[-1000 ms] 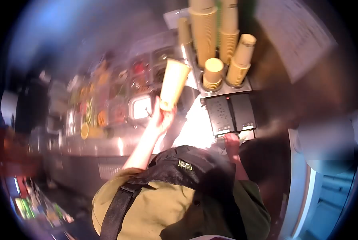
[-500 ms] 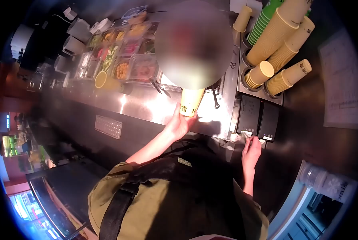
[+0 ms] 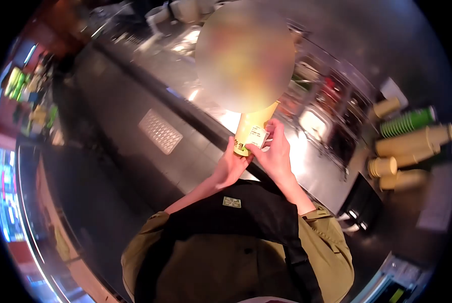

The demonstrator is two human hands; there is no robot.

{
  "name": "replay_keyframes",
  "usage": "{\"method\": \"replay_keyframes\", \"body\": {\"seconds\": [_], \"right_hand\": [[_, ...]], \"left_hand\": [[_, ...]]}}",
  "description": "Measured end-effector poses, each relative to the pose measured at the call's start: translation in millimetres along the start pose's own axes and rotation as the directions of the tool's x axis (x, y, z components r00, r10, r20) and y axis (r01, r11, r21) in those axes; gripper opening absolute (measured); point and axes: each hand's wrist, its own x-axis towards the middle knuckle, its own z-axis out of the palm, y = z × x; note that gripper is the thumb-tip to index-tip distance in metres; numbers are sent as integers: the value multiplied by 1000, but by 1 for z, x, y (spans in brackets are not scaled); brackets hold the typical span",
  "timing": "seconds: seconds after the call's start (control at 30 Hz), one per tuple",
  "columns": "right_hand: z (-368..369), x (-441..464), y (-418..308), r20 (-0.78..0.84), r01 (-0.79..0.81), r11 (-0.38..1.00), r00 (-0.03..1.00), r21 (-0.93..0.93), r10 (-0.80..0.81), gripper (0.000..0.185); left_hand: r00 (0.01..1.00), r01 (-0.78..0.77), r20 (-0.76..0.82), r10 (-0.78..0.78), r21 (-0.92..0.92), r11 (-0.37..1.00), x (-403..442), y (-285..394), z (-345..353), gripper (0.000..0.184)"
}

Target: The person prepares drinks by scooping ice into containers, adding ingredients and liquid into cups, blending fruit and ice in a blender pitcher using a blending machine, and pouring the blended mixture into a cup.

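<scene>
Yellow paper cup [image 3: 246, 129] sits between my hands, above the near edge of the steel counter [image 3: 317, 174]. My left hand [image 3: 230, 167] has its fingers curled round the base; my right hand [image 3: 278, 154] pinches the right side of a printed label [image 3: 257, 134], thumb and fingers almost together, label up against the cup wall. Can't tell how much is stuck; blur hides most of the far end. Risks, my read: uneven pinch could crease or skew the label; pressing hard could dent the wall, since my left grip only backs the base; slack there could let the cup twist or drop.
</scene>
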Motion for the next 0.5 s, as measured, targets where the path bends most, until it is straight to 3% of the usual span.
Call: {"method": "replay_keyframes", "body": {"seconds": [0.17, 0.27, 0.3, 0.4, 0.43, 0.47, 0.5], "right_hand": [[90, 38, -62, 69, 155, 973, 987, -169, -145, 78], [156, 62, -29, 272, -193, 927, 957, 321, 105, 73], [196, 70, 14, 332, -208, 862, 942, 463, 49, 67], [223, 90, -11, 355, -251, 683, 935, 686, -13, 56], [236, 99, -10, 427, -321, 672, 904, 668, 7, 58], [251, 110, -6, 499, -390, 658, 866, 645, 25, 59], [269, 121, 0, 517, -316, 765, 856, 561, -26, 66]], "left_hand": [[971, -129, -213, 111, -72, 989, -30, 79, -58, 54], [989, -14, -145, -28, -284, 959, -35, 100, -94, 57], [987, 15, -150, -52, -235, 972, -34, 104, -109, 59], [935, -30, -353, -23, -145, 989, -33, 140, -105, 57], [967, 54, -244, -80, -110, 992, -33, 154, -120, 49], [944, -10, -328, 35, 78, 997, -29, 168, -133, 45], [906, -60, -390, 166, 269, 961, -24, 183, -143, 43]]}}
